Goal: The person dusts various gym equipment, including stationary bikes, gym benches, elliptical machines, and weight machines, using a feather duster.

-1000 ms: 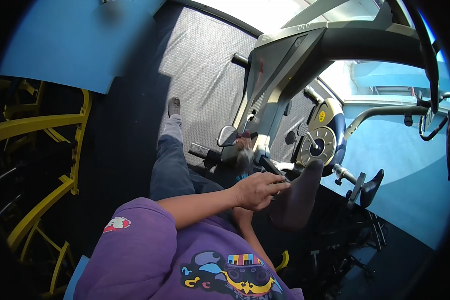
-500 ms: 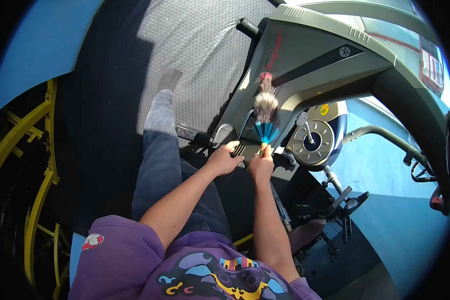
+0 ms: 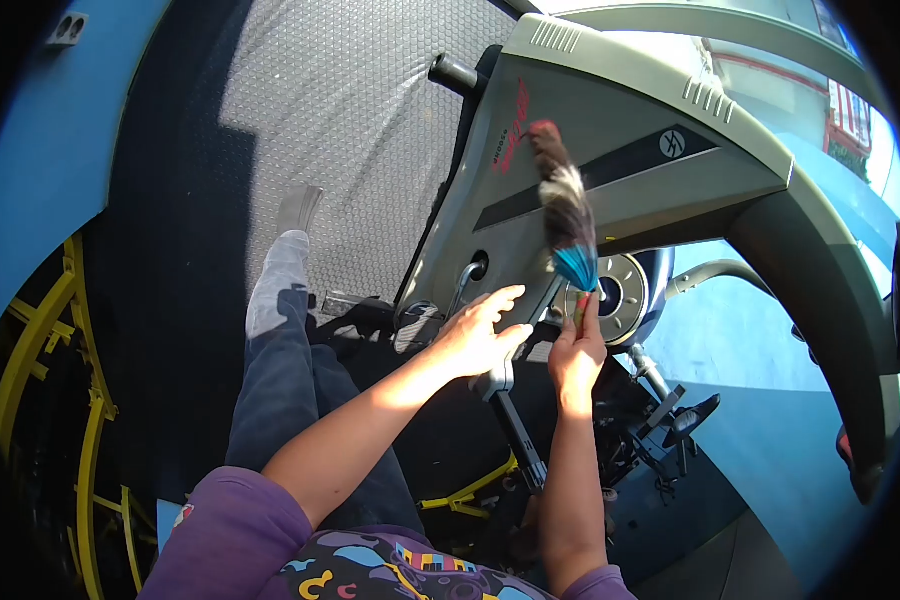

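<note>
A fluffy duster (image 3: pixel 568 200) with red, dark, white and blue bands points up and away from me. Its short handle is wrapped in the fingers of my right hand (image 3: pixel 578 355). The duster's head overlaps the side of a large grey exercise machine (image 3: pixel 610 110) in this view. To the left, my left hand (image 3: pixel 482 335) has its fingers spread and holds nothing. It is beside the machine's lower end, near a bent metal crank (image 3: pixel 462 285).
Behind my right hand stands an exercise bike with a round disc cover (image 3: pixel 625 300). A yellow metal frame (image 3: pixel 45 325) runs along the left. Textured matting (image 3: pixel 355 110) covers the floor, and a blue wall (image 3: pixel 750 340) is at the right.
My left hand has opened and come away from the machine's lower end. The duster and my right hand have shifted right, and the camera view has moved.
</note>
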### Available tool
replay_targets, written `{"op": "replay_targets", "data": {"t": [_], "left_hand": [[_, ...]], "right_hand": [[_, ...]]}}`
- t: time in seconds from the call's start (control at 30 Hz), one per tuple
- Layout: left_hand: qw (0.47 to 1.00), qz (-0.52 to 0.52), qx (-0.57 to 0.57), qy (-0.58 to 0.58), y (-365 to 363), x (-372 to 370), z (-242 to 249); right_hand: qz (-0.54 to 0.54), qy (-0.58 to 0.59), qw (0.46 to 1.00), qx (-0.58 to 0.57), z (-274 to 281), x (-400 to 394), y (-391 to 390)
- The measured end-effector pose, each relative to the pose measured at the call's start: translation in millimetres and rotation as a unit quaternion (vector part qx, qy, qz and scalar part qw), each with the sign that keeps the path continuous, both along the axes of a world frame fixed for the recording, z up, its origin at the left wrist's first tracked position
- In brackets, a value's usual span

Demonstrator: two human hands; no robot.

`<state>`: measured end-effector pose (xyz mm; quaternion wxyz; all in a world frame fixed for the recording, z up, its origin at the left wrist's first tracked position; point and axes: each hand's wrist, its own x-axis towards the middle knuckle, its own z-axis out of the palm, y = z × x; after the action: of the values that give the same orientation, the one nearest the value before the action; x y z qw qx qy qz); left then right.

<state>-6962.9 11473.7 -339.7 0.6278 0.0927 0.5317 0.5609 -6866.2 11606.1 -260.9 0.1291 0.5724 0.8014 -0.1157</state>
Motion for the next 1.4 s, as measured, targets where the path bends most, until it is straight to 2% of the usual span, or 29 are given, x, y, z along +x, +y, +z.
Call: {"op": "replay_targets", "data": {"t": [0.03,0.07,0.13,0.2,0.23,0.27,0.33,0.37,0.47,0.5,0.53,0.6,0.67,0.73,0.8,0.83,0.87,0.93,1.0,1.07,1.1,1.2,1.33,1.4], "left_hand": [[1.0,-0.003,0.008,0.001,2.4,-9.9,2.0],[1.0,-0.009,0.016,0.001,3.5,-18.8,4.0],[0.999,-0.026,0.028,0.027,5.7,-44.0,7.6],[0.999,-0.017,0.044,0.025,5.7,-60.4,0.0],[0.999,-0.017,0.036,0.036,4.4,-65.0,-5.5],[0.998,-0.015,0.027,0.049,2.8,-71.0,-9.8],[0.999,-0.025,0.008,0.04,-4.9,-86.3,-15.9],[0.999,-0.029,-0.004,0.045,-11.4,-91.2,-19.1],[0.999,-0.024,-0.019,0.026,-28.5,-97.3,-38.7],[0.999,-0.027,-0.029,0.024,-32.2,-98.7,-44.4],[0.999,-0.031,-0.04,0.019,-35.9,-98.4,-49.2],[0.998,-0.039,-0.046,0.022,-40.6,-102.6,-56.5],[0.996,-0.067,-0.061,0.024,-44.8,-113.9,-59.0],[0.995,-0.065,-0.067,0.028,-51.4,-120.8,-68.5],[0.993,-0.062,-0.095,0.028,-57.4,-124.3,-79.4],[0.993,-0.058,-0.097,0.032,-59.6,-125.6,-83.7],[0.993,-0.06,-0.099,0.029,-61.1,-127.5,-86.6],[0.991,-0.057,-0.117,0.01,-63.4,-132.0,-90.9],[0.991,-0.05,-0.124,0.005,-66.1,-130.0,-98.2],[0.99,-0.052,-0.127,0.015,-67.8,-126.0,-104.7],[0.99,-0.058,-0.129,0.024,-68.2,-125.9,-105.2],[0.983,-0.094,-0.153,0.025,-70.3,-129.4,-104.1],[0.976,-0.112,-0.18,0.04,-74.2,-124.2,-113.7],[0.976,-0.109,-0.188,0.033,-74.0,-121.1,-113.0]], "right_hand": [[0.121,0.123,0.973,0.155,-4.2,-5.1,6.8],[0.062,0.142,0.967,0.201,-1.7,-9.9,16.0],[0.07,0.226,0.931,0.279,-9.9,-26.0,43.6],[0.098,0.164,0.949,0.251,-27.3,-50.0,55.5],[0.005,0.092,0.986,0.138,-33.4,-72.1,55.9],[0.027,0.104,0.991,0.077,-44.3,-81.0,62.2],[0.088,0.128,0.983,0.095,-54.8,-104.4,70.2],[0.032,0.174,0.981,0.081,-54.7,-112.8,72.9],[0.035,0.241,0.931,0.271,-82.9,-136.9,86.0],[-0.021,0.2,0.951,0.233,-88.6,-154.6,85.6],[-0.027,0.13,0.973,0.187,-98.5,-169.9,88.9],[0.012,0.001,0.997,0.072,-138.4,-185.4,112.9],[0.029,-0.004,0.997,0.065,-151.2,-212.3,120.1],[-0.002,0.075,0.991,0.11,-159.3,-232.1,125.3],[-0.03,0.042,0.992,0.118,-176.8,-242.2,142.6],[0.007,-0.018,0.995,0.093,-185.1,-245.6,154.3],[0.052,-0.079,0.994,0.052,-191.5,-250.1,167.8],[0.049,-0.121,0.99,-0.054,-194.7,-268.5,177.2],[0.098,-0.115,0.988,0.015,-198.8,-275.5,171.8],[0.054,-0.065,0.995,0.045,-204.7,-270.2,155.4],[0.047,-0.084,0.995,0.024,-202.4,-265.1,148.7],[0.119,-0.202,0.971,-0.042,-203.5,-212.0,127.3],[0.085,-0.369,0.913,-0.151,-190.9,-114.5,62.2],[0.154,-0.414,0.876,-0.193,-177.6,-97.6,44.6]]}}
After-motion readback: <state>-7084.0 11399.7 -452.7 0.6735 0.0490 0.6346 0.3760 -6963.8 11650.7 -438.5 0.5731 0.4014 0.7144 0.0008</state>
